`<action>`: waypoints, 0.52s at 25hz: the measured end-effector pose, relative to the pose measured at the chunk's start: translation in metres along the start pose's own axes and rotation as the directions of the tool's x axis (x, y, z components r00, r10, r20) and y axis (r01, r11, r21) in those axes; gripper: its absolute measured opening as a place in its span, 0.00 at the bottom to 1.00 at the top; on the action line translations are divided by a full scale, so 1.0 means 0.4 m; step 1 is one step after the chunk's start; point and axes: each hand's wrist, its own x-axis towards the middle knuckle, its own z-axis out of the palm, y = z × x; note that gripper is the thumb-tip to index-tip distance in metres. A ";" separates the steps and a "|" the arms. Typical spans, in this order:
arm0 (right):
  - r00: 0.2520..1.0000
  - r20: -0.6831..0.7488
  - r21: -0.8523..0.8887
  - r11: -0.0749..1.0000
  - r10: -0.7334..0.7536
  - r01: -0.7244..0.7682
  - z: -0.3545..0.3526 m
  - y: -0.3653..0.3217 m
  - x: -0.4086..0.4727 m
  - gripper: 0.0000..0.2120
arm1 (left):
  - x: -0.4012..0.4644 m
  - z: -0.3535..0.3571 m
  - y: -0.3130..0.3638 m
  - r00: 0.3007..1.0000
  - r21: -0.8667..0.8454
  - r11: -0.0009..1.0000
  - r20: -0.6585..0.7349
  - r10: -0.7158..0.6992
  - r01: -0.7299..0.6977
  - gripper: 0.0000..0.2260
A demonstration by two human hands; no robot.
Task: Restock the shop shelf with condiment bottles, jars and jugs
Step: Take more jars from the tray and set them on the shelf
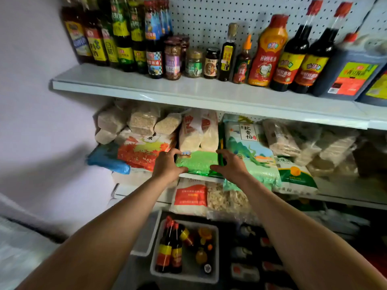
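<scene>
Pegboard shelving ahead: both hands, left [166, 164] and right [231, 165], spread beside a soft green bag [198, 162]; glass bottles [169, 245] below want neck-and-base holds.

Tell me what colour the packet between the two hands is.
Bright green plastic packet, clearest in the head view.

The pale green rice bag [249, 151] on the lower shelf carries a white panel reading 软香稻. The red-patterned bag [144, 151] left of it shows 米 on a white tag. Up on the condiment shelf, one yellow bottle label [110, 51] reads 白醋. Other labels are too blurred to read
</scene>
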 end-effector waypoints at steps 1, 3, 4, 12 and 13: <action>1.000 0.015 0.020 0.999 0.028 -0.028 0.020 0.017 -0.019 0.33 | -0.019 0.015 -0.016 1.000 -0.001 1.000 0.026 -0.010 0.010 0.28; 0.997 0.040 0.043 0.996 0.072 -0.073 0.054 0.049 -0.047 0.33 | -0.045 0.041 -0.051 0.998 0.003 1.000 0.065 -0.021 0.021 0.28; 0.995 0.051 0.043 0.995 0.086 -0.088 0.072 0.063 -0.060 0.33 | -0.053 0.052 -0.068 0.996 0.007 1.000 0.081 -0.024 0.023 0.27; 0.929 0.134 0.047 0.934 0.346 -0.354 0.280 0.224 -0.132 0.30 | -0.132 0.215 -0.267 0.960 0.023 0.995 0.260 -0.102 0.099 0.27; 0.909 0.152 0.064 0.914 0.389 -0.401 0.319 0.253 -0.151 0.30 | -0.151 0.251 -0.305 0.948 0.025 0.993 0.294 -0.120 0.118 0.26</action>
